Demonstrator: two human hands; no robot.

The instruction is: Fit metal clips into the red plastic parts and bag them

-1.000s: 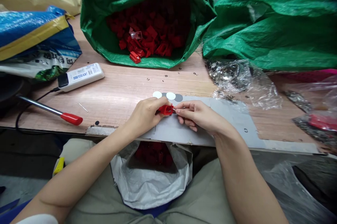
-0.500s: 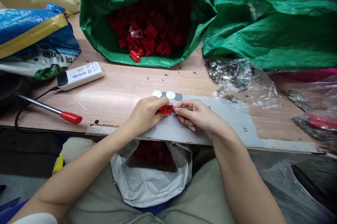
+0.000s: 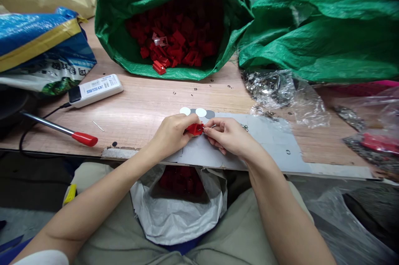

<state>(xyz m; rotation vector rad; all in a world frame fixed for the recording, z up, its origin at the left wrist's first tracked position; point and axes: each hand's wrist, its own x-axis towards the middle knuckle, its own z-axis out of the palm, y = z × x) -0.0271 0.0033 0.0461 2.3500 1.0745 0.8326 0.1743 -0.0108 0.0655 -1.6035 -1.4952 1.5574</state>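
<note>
Between the thumb and fingers of my left hand (image 3: 173, 133) is a small red plastic part (image 3: 195, 129), held just above the grey sheet (image 3: 264, 144) at the table's front. My right hand (image 3: 227, 134) pinches a thin metal pin (image 3: 205, 127), its tip against the right end of the red part. How far the pin reaches inside is hidden. A few small metal pieces (image 3: 245, 127) lie just past my right hand. In my lap an open white sack (image 3: 181, 219) holds more red parts.
Behind my hands an open green sack (image 3: 124, 59) is full of red parts. Plastic bags of metal pieces (image 3: 268, 88) lie to the right. On the left are a white power bank (image 3: 96, 89), a loose pin (image 3: 98, 126) and a red-handled lever (image 3: 84, 138).
Both hands stay together at the red part, the pin still at its end. The right hand and forearm have shifted slightly left, and small metal pieces beside it show more.
</note>
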